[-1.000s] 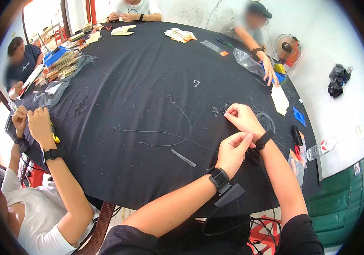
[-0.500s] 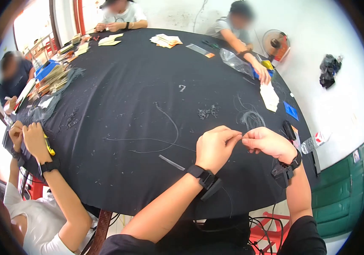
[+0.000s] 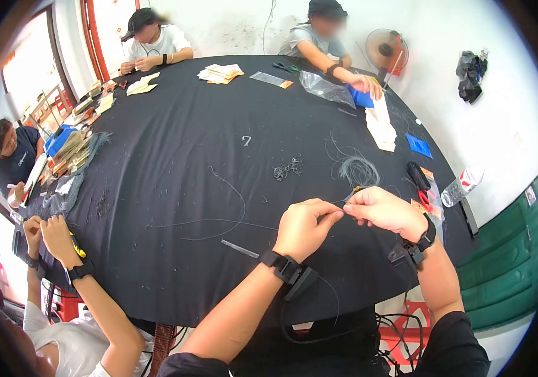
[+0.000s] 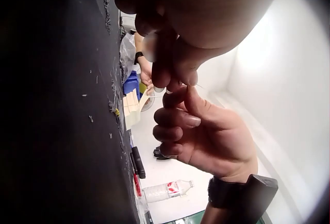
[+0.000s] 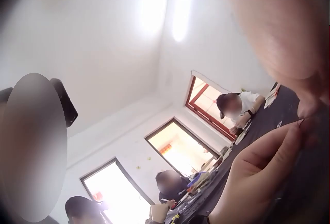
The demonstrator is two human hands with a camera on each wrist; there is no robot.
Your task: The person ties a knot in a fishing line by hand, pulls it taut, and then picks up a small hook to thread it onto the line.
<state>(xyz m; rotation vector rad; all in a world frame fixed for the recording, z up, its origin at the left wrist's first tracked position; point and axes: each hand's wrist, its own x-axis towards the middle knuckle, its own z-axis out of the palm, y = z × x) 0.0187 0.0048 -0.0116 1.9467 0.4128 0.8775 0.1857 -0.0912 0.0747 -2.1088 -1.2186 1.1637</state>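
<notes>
In the head view, my left hand [image 3: 306,229] and right hand [image 3: 387,213] meet fingertip to fingertip above the near part of the black-covered table [image 3: 174,157]. Each pinches with thumb and forefinger. A short bit of thin line [image 4: 201,87] sticks out by the pinching fingers in the left wrist view; anything else between the fingertips is hidden. Beyond the hands lie a pile of small dark hook-like pieces [image 3: 288,168] and a loose coil of thin grey line [image 3: 360,171]. Long loose strands [image 3: 244,202] curve over the cloth left of my left hand.
A clear strip [image 3: 240,249] lies near my left wrist. To the right are a dark pouch [image 3: 418,176], red-handled scissors [image 3: 426,201] and a plastic bottle [image 3: 460,188]. Cards [image 3: 380,129] and a blue packet [image 3: 419,146] lie farther back. Other people work around the table.
My right hand has left the pile of small dark pieces and come to my left fingertips. Over the last half second both hands stay together while the head view shifts.
</notes>
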